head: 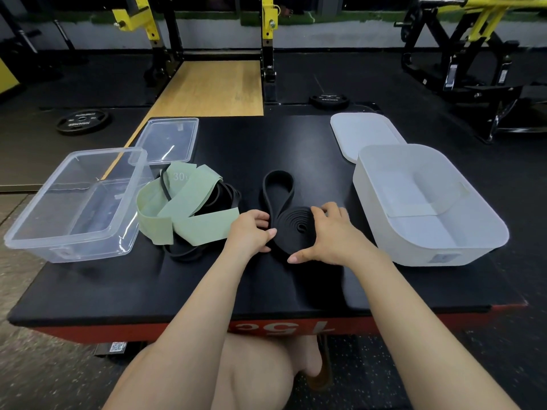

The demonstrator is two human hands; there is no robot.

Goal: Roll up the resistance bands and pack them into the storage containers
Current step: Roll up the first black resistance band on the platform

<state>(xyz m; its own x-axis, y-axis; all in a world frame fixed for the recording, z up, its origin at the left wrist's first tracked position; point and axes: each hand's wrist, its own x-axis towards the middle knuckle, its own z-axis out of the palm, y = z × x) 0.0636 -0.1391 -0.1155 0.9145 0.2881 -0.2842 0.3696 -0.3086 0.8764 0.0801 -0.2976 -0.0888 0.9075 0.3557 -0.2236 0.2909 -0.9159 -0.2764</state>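
Head view: the black band lies near the middle of the black platform, partly coiled. The right hand cups the coil, fingers curled round its rim. The left hand pinches the strand at the coil's left side. The unrolled loop runs away toward the far edge, so further rolling proceeds that way.

Dim overhead light, sharp centre, bowed edges.
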